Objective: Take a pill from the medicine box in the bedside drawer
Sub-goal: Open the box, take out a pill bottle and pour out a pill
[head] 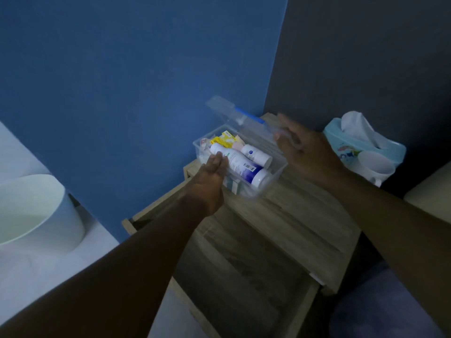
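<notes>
A clear plastic medicine box (277, 175) stands on top of the wooden bedside table (292, 215). Its clear lid (234, 113) with a blue handle is swung up and back. Inside lie a large white bottle (241, 165), a smaller white bottle (257, 154) and yellow packets (224, 139). My left hand (210, 179) reaches into the box, fingers resting on the large bottle's left end. My right hand (307, 152) is at the lid's right edge, fingers spread and blurred; whether it grips the lid is unclear. The drawer (244, 276) below stands pulled out.
A light-blue tissue holder (366, 145) with white tissue and a white cup (375, 167) stand at the table's right end. A white bin (36, 211) sits on the floor at the left. A blue wall is behind, and a dark wall on the right.
</notes>
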Available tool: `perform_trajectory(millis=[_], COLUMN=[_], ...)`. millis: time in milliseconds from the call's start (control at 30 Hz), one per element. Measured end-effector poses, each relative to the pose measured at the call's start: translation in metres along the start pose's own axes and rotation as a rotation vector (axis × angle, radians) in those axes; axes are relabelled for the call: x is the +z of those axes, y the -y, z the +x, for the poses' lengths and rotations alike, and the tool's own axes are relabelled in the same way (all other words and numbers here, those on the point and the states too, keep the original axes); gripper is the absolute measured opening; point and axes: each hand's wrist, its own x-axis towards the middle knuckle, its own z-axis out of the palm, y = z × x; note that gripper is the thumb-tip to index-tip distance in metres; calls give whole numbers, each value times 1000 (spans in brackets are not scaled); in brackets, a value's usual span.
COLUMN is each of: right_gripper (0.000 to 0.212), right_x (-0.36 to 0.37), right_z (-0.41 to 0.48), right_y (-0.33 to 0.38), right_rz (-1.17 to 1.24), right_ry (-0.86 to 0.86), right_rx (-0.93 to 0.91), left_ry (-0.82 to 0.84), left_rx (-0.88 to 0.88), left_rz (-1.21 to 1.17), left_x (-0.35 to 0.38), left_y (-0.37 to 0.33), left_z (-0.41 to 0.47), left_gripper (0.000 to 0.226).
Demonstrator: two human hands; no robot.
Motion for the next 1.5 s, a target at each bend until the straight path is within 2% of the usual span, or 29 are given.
perform_trajectory(millis=[100, 167, 267, 367, 467, 567, 733, 800, 900, 1100, 1200, 1267, 1500], right_gripper=[40, 28, 33, 34, 36, 54, 58, 61, 59, 28, 24, 29, 30], right_x=[-8, -14, -21, -23, -16, -3, 11, 14, 20, 50, 62, 68, 77], right_z=[9, 14, 19, 27, 40, 45, 44, 44, 45, 64, 75, 82, 97], right_y=[2, -1, -14, -27, -41, -56, -71, -69, -49, -4, -2, -2, 8], right_rz=[9, -89, -264, -311, -337, -238, -136, -155, -159, -182, -258, -276, -312], right_ry=[-144, -297, -419, -366, -244, -131, -50, -125, -264, -102, 59, 141, 278], right_rx=[-131, -218, -254, -165, 33, 270, 468, 434, 246, -207, -276, -296, -283], left_ry=[-48, -62, -44, -30, -24, -38, -46, -55, -60, -57, -52, -45, -33], left_rx=[8, 11, -10, -20, -10, -9, 5, 12, 22, 38, 38, 34, 46], left_rz=[11, 29, 30, 35, 45, 58, 68, 76, 90, 85, 98, 100, 114], left_x=[8, 9, 11, 11, 9, 10, 9, 9, 10, 9, 8, 8, 7], left_y=[6, 8, 9, 9, 9, 9, 9, 10, 12, 13, 11, 10, 11], left_z=[-1, 1, 5, 6, 8, 6, 5, 6, 5, 5, 1, 2, 3], left_gripper=[80, 79, 81, 84, 85, 87, 86, 85, 85, 88, 92, 92, 90])
